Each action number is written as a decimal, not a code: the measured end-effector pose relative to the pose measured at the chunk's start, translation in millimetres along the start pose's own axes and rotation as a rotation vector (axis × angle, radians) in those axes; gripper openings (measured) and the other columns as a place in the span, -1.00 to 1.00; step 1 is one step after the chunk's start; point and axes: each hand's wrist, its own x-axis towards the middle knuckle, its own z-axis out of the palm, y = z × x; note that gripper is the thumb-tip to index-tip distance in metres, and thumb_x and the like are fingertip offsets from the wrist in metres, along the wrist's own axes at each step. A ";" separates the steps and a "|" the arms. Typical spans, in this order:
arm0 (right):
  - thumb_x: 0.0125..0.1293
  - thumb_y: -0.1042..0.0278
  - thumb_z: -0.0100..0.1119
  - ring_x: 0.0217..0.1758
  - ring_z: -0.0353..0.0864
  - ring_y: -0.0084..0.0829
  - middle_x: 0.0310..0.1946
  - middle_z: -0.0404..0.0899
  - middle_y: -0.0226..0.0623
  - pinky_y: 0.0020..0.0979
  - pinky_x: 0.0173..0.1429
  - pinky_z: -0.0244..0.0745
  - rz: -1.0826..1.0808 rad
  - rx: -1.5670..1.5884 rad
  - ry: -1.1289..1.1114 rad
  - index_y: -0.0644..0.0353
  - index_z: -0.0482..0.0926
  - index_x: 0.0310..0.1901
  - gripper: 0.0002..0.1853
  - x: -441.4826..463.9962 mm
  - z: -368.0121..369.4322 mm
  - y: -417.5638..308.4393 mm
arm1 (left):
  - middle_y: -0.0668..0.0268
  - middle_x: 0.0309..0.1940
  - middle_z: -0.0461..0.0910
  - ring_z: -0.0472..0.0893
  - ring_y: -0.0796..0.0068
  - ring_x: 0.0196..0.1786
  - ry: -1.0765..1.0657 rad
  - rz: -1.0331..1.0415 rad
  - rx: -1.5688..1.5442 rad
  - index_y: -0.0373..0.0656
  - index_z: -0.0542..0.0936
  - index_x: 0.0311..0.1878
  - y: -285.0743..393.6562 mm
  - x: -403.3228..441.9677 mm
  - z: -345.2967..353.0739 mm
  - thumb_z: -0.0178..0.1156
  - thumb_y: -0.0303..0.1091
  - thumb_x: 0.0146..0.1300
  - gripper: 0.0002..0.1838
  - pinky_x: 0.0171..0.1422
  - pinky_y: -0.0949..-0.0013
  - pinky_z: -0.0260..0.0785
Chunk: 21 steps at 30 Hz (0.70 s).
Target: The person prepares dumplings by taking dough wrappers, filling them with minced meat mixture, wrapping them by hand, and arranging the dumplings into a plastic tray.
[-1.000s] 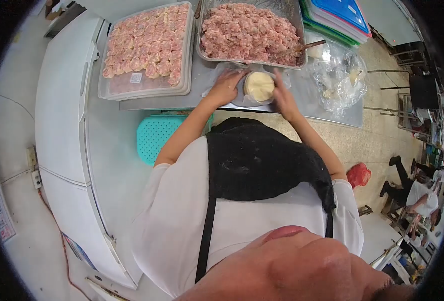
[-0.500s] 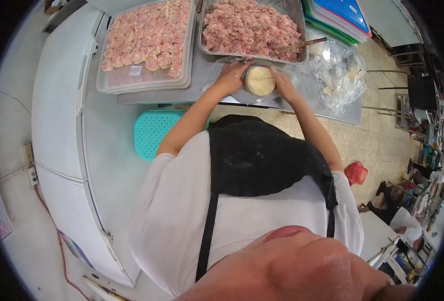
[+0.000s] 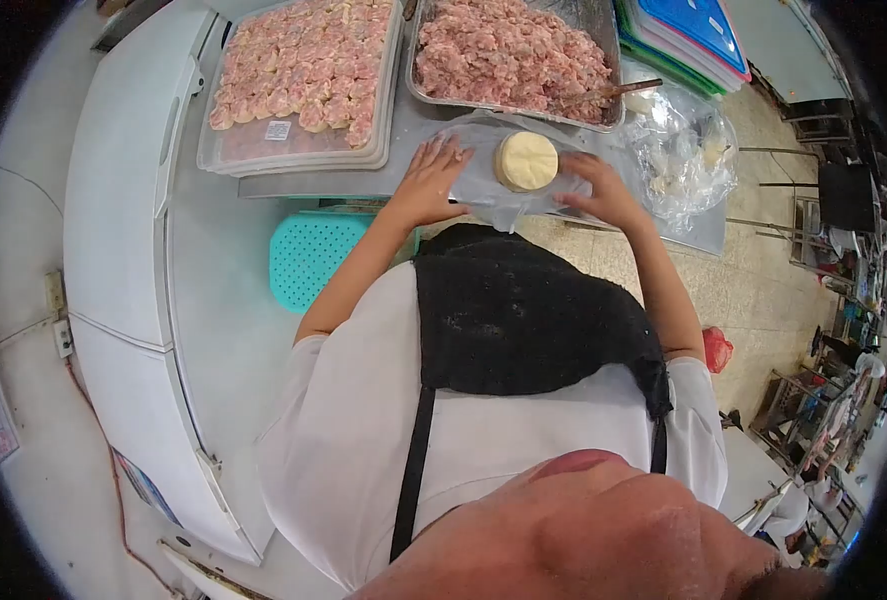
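Observation:
A stack of round, pale yellow dumpling wrappers [image 3: 527, 162] stands on a clear plastic sheet [image 3: 483, 185] near the table's front edge. To the left of the stack, my left hand [image 3: 431, 182] is open, its fingers spread over the sheet's left side and apart from the wrappers. On the other side, my right hand [image 3: 601, 190] is open too, fingertips close to the stack's right edge; whether they touch it I cannot tell. Behind the stack is a metal tray [image 3: 508, 110] of pink minced meat [image 3: 508, 55], with a brown-handled utensil [image 3: 628, 88] stuck in it.
At the left, a lidded plastic container [image 3: 233, 145] holds rows of meat-filled dumplings [image 3: 303, 70]. A crumpled clear plastic bag [image 3: 688, 160] lies on the table's right. Stacked coloured lids [image 3: 688, 40] are at the back right. A turquoise perforated stool [image 3: 313, 260] stands below, beside a white fridge [image 3: 118, 200].
Both hands have let go of the wrapper stack and moved apart, the left one outward to the left, the right one slightly right. The sheet around the stack now lies more spread out.

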 end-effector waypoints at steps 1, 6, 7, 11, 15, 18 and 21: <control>0.07 0.01 0.35 0.34 0.30 -0.15 0.28 0.34 -0.12 -0.18 0.37 0.18 0.008 0.191 0.029 0.18 0.27 0.32 -0.19 5.2 -1.0 2.7 | 0.06 0.46 -0.01 -0.12 -0.01 0.52 -0.036 0.002 0.040 0.04 0.10 0.45 1.3 -3.5 -3.8 0.28 0.21 -0.05 0.02 0.52 -0.13 -0.32; 0.02 0.00 0.41 0.18 0.48 -0.16 0.18 0.42 0.05 -0.26 0.23 0.37 0.117 0.401 0.067 0.31 0.20 0.34 -0.07 31.9 21.6 -19.8 | 0.09 0.47 -0.01 -0.13 -0.02 0.52 -0.017 -0.019 0.023 0.08 0.22 0.41 14.0 -0.4 -5.1 0.28 0.22 -0.04 -0.07 0.47 -0.29 -0.37; 0.00 0.00 0.42 0.16 0.49 -0.16 0.17 0.42 0.06 -0.27 0.21 0.39 0.137 0.462 0.077 0.30 0.20 0.34 -0.06 34.7 23.8 -22.8 | 0.10 0.46 0.00 -0.13 -0.02 0.52 -0.025 -0.052 0.043 0.08 0.25 0.39 12.7 1.8 -3.5 0.28 0.21 -0.04 -0.08 0.46 -0.30 -0.37; -0.05 0.00 0.45 0.16 0.49 -0.17 0.14 0.45 0.05 -0.27 0.22 0.37 0.135 0.688 0.064 0.28 0.21 0.34 -0.04 27.8 23.5 -15.4 | 0.09 0.42 0.11 -0.04 -0.02 0.50 -0.027 -0.076 0.061 0.07 0.30 0.37 3.5 1.1 -14.3 0.29 0.18 -0.04 -0.12 0.46 -0.28 -0.32; -0.03 0.11 0.46 0.19 0.46 -0.21 0.20 0.41 -0.07 -0.29 0.26 0.32 -0.095 0.053 -0.029 0.24 0.20 0.36 -0.07 15.7 6.0 -11.4 | 0.07 0.34 0.25 0.16 0.02 0.40 0.136 -0.001 -0.156 -0.01 0.26 0.38 2.4 12.1 -17.6 0.34 0.12 -0.07 -0.08 0.42 -0.16 -0.11; -0.02 0.12 0.45 0.18 0.46 -0.19 0.20 0.40 -0.06 -0.25 0.24 0.34 -0.086 0.062 -0.039 0.24 0.20 0.35 -0.08 16.1 2.0 -7.0 | 0.06 0.28 0.33 0.27 0.04 0.31 0.215 0.037 -0.261 -0.07 0.22 0.38 19.1 25.6 -20.4 0.40 0.07 -0.11 -0.02 0.34 -0.06 0.03; -0.01 0.07 0.44 0.14 0.47 -0.15 0.16 0.41 -0.03 -0.24 0.20 0.37 0.043 0.305 0.031 0.26 0.23 0.32 -0.10 27.3 -2.3 -32.1 | 0.07 0.24 0.37 0.31 0.03 0.26 0.202 0.004 -0.297 -0.07 0.20 0.38 30.2 39.3 -4.7 0.43 0.05 -0.16 0.02 0.31 -0.01 0.07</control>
